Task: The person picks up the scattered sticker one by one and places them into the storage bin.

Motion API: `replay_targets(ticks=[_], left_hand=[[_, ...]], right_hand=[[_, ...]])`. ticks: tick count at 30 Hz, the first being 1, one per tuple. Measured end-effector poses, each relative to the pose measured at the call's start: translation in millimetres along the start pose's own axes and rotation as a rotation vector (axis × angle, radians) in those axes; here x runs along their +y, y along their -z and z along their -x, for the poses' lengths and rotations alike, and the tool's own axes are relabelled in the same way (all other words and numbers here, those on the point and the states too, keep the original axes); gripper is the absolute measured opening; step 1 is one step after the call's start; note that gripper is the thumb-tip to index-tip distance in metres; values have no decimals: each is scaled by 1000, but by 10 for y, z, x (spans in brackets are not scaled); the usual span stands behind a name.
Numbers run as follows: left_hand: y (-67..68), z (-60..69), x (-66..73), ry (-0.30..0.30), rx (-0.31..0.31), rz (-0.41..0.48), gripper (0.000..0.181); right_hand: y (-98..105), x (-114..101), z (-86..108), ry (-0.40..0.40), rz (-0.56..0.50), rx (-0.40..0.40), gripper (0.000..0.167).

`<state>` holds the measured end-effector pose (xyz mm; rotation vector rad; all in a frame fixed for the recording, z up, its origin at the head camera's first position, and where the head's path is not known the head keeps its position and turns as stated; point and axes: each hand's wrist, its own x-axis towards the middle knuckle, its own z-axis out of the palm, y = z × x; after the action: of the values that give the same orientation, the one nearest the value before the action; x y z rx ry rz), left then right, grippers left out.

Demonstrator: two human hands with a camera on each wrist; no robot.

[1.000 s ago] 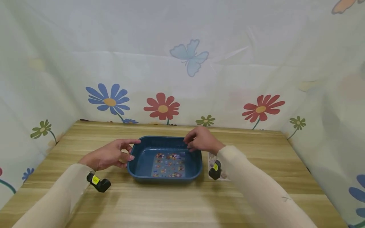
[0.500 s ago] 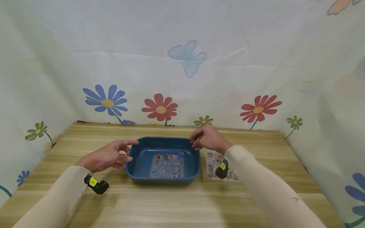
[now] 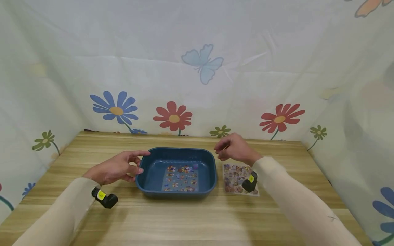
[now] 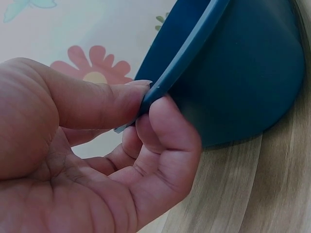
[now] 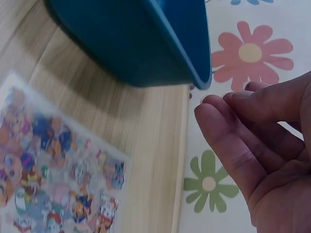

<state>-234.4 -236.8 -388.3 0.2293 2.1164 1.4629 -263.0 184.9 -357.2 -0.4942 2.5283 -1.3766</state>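
A dark blue plastic basin stands upright on the table in the head view. At its left end my left hand pinches the rim; in the left wrist view the thumb is inside and the curled fingers are outside. Just past the basin's back right corner, my right hand is in the air, apart from the rim, its fingers loosely bent. Nothing shows between those fingertips in the right wrist view. A clear sheet with small cartoon stickers lies on the basin floor. Beside the basin, below my right wrist, lies another cartoon sticker sheet.
The wood-grain table meets a flower-printed curtain along its back edge and sides. A small black camera sits on each wrist, the right one overlapping the right sticker sheet in the head view.
My right hand has moved right, from over the basin's back right corner to beyond its rim, uncovering more of the right sticker sheet. My left hand keeps its place at the rim.
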Motion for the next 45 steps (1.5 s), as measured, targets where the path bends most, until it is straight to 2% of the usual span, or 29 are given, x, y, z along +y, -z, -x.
replay_targets(ticks=[8,20,29,38,45], left_hand=[[-2,-4,9,7,15,-5,77],[0,0,13,15,29,-15,76],[4,-7,15,16,29,-12,77],[-16,2,10,19,29,-7,76],[-19,7,4,22,32,-13,75]], right_hand=[[127,94,73,-25,30,6,18],[310,363,206,-62,111,-2,19],[413,529,273,-59,261,10,20],[449,655,313,-17,386,10,18],[471,756,321,-20,491,17,17]])
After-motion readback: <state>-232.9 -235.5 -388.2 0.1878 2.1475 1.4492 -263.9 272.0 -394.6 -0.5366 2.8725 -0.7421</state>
